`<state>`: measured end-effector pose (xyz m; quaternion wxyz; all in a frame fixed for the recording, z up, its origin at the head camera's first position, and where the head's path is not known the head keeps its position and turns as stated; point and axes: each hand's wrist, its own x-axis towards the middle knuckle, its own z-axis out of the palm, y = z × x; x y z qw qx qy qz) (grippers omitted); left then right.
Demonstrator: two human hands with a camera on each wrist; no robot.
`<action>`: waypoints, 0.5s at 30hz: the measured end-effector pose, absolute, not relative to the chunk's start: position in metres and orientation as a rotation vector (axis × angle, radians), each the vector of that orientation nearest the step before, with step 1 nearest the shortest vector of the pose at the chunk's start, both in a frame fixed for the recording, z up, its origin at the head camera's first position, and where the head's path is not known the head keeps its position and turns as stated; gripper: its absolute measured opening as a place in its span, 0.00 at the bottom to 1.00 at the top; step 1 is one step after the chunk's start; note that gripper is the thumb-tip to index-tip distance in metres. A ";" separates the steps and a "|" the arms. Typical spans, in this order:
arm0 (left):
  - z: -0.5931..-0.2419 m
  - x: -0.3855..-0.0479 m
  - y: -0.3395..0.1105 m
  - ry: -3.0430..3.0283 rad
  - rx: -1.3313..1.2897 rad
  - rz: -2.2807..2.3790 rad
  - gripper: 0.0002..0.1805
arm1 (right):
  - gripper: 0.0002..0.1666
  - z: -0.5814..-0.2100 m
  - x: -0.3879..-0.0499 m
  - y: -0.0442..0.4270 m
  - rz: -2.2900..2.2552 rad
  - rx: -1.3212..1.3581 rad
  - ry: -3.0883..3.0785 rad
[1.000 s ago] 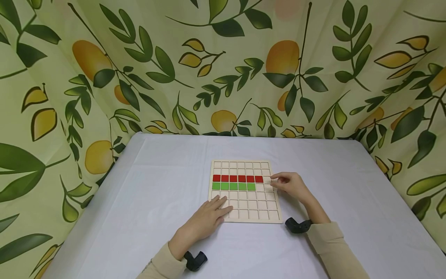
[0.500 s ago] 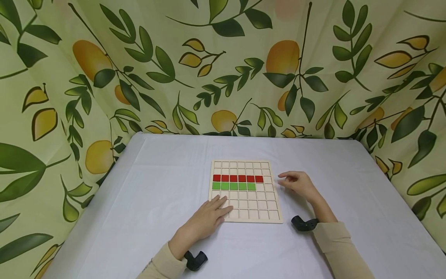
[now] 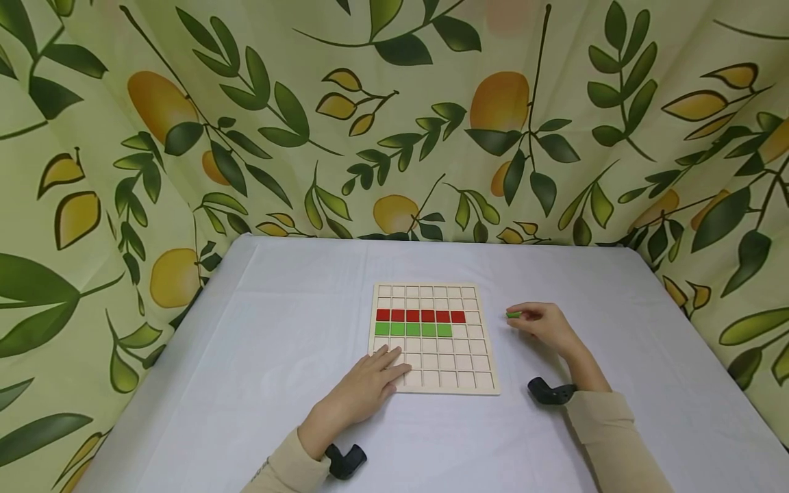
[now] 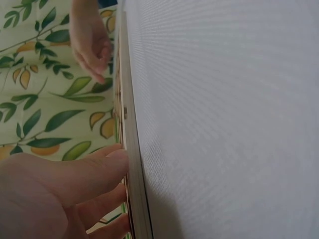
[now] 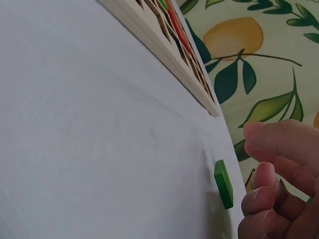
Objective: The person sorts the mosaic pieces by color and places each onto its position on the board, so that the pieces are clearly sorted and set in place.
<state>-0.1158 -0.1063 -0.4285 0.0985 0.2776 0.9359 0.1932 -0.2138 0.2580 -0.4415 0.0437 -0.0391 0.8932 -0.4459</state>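
Note:
A pale wooden grid board (image 3: 446, 378) lies on the white table, with a row of red tiles (image 3: 428, 315) and, in front of it, a row of green tiles (image 3: 414, 329). My left hand (image 3: 364, 385) rests on its near left corner, fingers spread over the squares; the left wrist view shows the thumb (image 4: 94, 177) by the board's edge. Right of the board, my right hand (image 3: 545, 326) is beside a loose green tile (image 3: 513, 315). In the right wrist view this tile (image 5: 224, 183) is apart from the loosely bent fingers (image 5: 264, 194), by the tabletop.
White cloth covers the table (image 3: 296, 308). A curtain (image 3: 394, 137) printed with leaves and fruit hangs behind and at both sides. Black wrist devices show at the left wrist (image 3: 346, 461) and right wrist (image 3: 550, 392).
My right hand has moved right, away from the board's right edge. The loose green tile has come into sight by its fingertips. My left hand and the tile rows stay put.

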 end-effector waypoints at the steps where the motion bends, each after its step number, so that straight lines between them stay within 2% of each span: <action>1: -0.429 -0.116 -0.106 2.773 0.829 0.573 0.22 | 0.20 -0.442 -0.214 0.260 -1.356 -0.118 2.729; 15: -0.424 -0.116 -0.107 2.760 0.806 0.586 0.21 | 0.21 -0.447 -0.225 0.285 -1.287 -0.110 2.707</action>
